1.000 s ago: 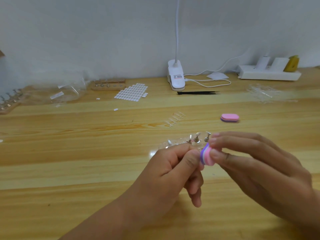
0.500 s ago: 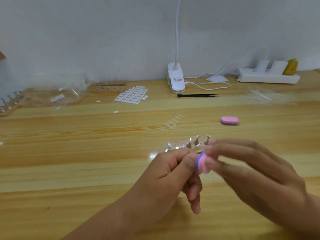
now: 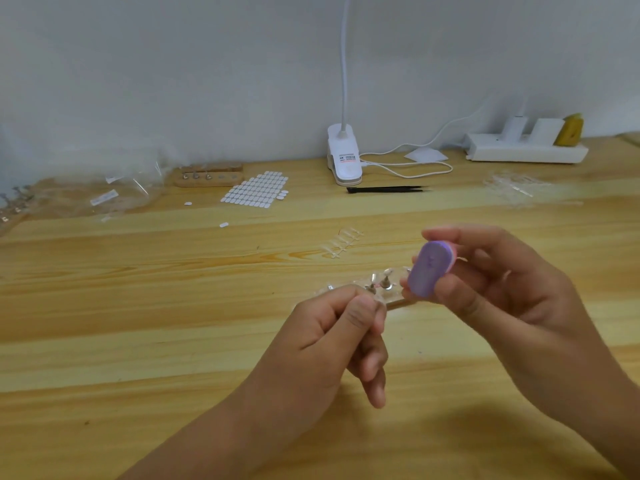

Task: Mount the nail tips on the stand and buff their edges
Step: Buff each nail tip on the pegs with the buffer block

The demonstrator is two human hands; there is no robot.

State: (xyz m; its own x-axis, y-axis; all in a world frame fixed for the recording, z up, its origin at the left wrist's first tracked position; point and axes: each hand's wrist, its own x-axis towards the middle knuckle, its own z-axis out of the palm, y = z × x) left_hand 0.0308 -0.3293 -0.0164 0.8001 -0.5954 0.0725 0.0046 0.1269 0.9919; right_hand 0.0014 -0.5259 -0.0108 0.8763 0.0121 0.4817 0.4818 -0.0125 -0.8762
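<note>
Two bare hands on bare forearms

The left hand [image 3: 332, 341] and the right hand [image 3: 512, 299] are uncovered from fingertips to the frame's edge — left forearm [image 3: 214, 438] and right forearm [image 3: 613, 420] likewise bare; the fingernails [image 3: 373, 362] that show are short, rounded and plain.

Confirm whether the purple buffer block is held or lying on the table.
Held: the right hand pinches the purple buffer block between thumb and fingers, lifted off the table.
</note>
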